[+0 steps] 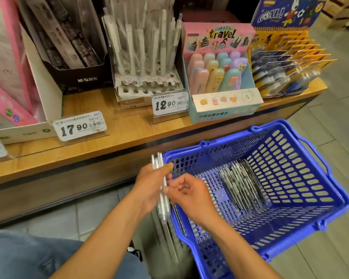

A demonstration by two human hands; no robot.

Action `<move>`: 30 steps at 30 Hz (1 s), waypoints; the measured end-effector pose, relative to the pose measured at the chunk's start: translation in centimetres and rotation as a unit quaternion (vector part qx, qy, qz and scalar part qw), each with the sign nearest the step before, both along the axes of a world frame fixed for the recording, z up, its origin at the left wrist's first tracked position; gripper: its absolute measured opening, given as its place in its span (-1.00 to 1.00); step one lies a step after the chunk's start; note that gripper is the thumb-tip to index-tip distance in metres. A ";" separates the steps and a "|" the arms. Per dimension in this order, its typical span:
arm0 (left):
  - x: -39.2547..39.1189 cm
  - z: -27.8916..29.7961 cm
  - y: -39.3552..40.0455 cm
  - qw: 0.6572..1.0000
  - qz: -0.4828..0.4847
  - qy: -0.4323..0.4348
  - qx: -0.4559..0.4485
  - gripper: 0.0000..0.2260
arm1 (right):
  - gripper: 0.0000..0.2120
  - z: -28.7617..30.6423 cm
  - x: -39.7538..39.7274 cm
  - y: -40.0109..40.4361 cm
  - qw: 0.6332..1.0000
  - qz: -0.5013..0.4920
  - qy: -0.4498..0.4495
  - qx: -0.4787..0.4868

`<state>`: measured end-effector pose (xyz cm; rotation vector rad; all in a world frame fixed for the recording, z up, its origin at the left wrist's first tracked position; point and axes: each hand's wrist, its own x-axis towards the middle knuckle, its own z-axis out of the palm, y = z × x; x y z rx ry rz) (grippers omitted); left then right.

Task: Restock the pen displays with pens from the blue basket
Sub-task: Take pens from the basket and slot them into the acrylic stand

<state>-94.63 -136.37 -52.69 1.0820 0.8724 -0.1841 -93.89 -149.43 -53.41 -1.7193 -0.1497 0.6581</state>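
My left hand (149, 186) grips a bunch of white pens (161, 190) upright, just outside the basket's (290, 244) near-left rim — my right hand (186, 193) pinches their middle. More pens (242, 184) lie on the basket floor.

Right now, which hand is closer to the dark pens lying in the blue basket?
The right hand. It reaches over the blue basket's near rim, just left of the dark pens. The left hand is farther left, outside the basket, holding white pens.
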 end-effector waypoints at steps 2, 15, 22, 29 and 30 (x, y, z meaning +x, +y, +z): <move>0.1 -0.4 0.2 1.000 0.019 0.017 0.007 -0.85 | -0.84 -0.9 1.2 -0.3 0.998 -0.013 0.042 0.036; 0.0 -1.1 0.7 0.999 0.014 0.040 -0.031 -0.92 | -0.81 -18.1 6.7 -5.6 0.875 0.104 0.095 -0.462; -0.1 -1.7 0.6 0.999 0.022 0.044 -0.020 -0.88 | -0.76 -19.5 6.0 -4.1 0.831 0.127 0.039 -0.541; -0.2 -1.4 0.7 0.999 0.016 0.041 -0.013 -0.91 | -0.66 -17.6 6.3 -4.8 0.875 0.096 0.079 -0.469; -0.3 -1.3 0.7 0.999 0.016 0.039 -0.014 -0.90 | -0.63 -16.9 6.4 -5.1 0.892 0.083 0.093 -0.434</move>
